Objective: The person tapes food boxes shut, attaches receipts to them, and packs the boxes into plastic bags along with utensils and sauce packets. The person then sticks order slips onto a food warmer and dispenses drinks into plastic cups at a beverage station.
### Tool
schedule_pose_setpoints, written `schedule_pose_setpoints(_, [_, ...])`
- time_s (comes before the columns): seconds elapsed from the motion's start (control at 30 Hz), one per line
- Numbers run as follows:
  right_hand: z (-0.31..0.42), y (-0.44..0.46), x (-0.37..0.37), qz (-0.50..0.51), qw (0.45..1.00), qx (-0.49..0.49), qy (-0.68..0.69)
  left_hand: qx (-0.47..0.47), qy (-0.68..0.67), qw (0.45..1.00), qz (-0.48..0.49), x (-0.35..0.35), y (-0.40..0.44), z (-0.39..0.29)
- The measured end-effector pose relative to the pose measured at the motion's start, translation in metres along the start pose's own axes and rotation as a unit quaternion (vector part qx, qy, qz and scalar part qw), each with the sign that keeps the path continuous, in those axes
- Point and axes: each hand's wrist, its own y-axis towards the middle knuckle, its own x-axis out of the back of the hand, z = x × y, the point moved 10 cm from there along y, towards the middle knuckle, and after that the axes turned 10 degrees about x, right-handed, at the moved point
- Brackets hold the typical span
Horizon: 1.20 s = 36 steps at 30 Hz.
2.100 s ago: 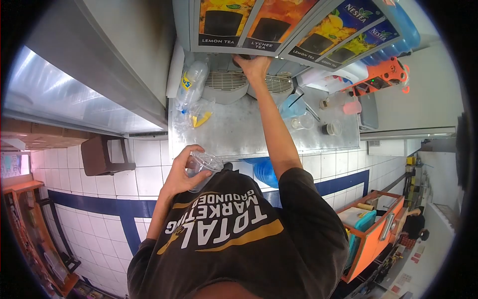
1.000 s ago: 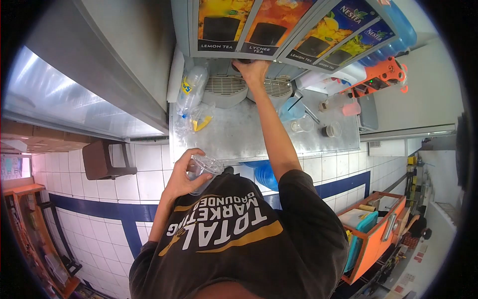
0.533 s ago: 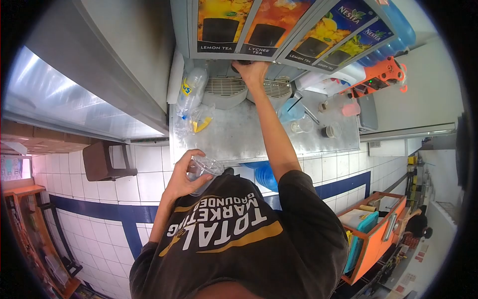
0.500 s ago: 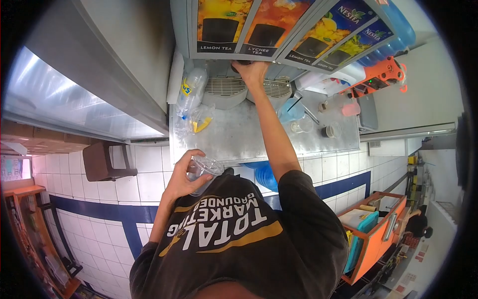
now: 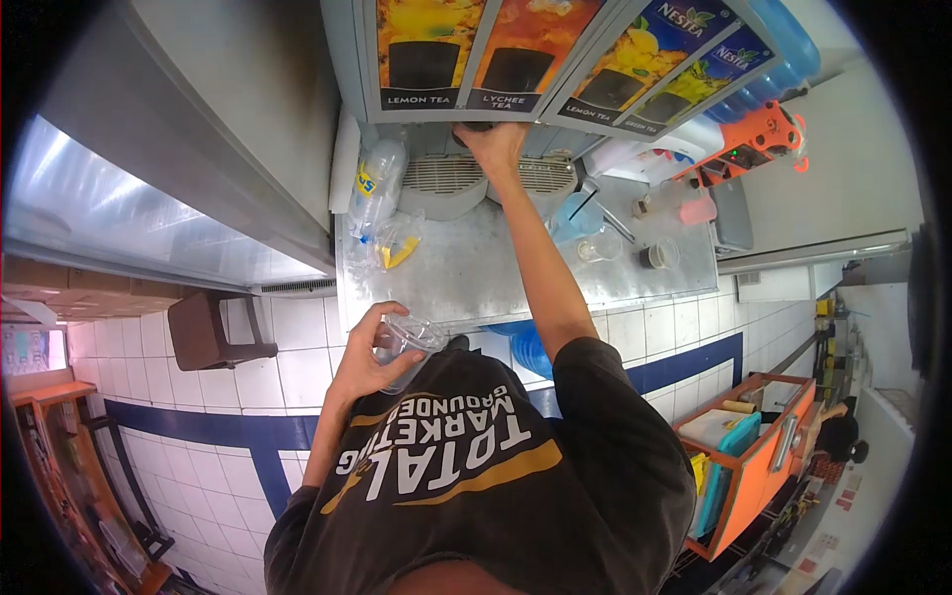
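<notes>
My left hand point(image 5: 369, 359) is wrapped round a clear plastic cup point(image 5: 409, 342), held in front of the black shirt near the counter's front edge. The cup is tilted and looks empty. My right hand point(image 5: 496, 149) reaches up under the front panel of a drinks dispenser point(image 5: 476, 102) labelled lemon tea and lychee tea. Its fingers curl at a dark rounded thing point(image 5: 476, 127), mostly hidden by the panel and the hand. Below that hand, two grey slotted drip trays point(image 5: 443, 177) stand on the metal counter point(image 5: 456, 268).
On the counter's left are a clear bottle point(image 5: 382, 178) and a plastic bag with yellow point(image 5: 399, 250). To the right stand a blue jug point(image 5: 577, 216), clear cups point(image 5: 600, 246) and a pink cup point(image 5: 697, 210). A brown stool point(image 5: 213, 332) is on the tiled floor, an orange cabinet point(image 5: 756, 466) at right.
The view has shifted slightly. Both hands stay in nearly the same places, the left still holding the cup and the right still under the dispenser panel.
</notes>
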Motion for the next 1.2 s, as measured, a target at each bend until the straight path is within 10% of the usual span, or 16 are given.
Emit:
schedule_pose_setpoints(0.5, [-0.012,-0.118,0.190,-0.023,0.988,-0.121,-0.098,-0.024,-0.024,0.998,0.058,-0.038,0.035,-0.006])
schedule_pose_setpoints(0.83, [-0.144,-0.222,0.394,-0.084,0.864,-0.294,-0.401,-0.037,0.016,0.996,0.082,-0.068,0.060,-0.022])
schedule_pose_setpoints(1.2, [-0.209,-0.252,0.401,-0.123,0.856,-0.320,-0.388,-0.027,0.028,0.995,0.087,-0.079,0.066,-0.030])
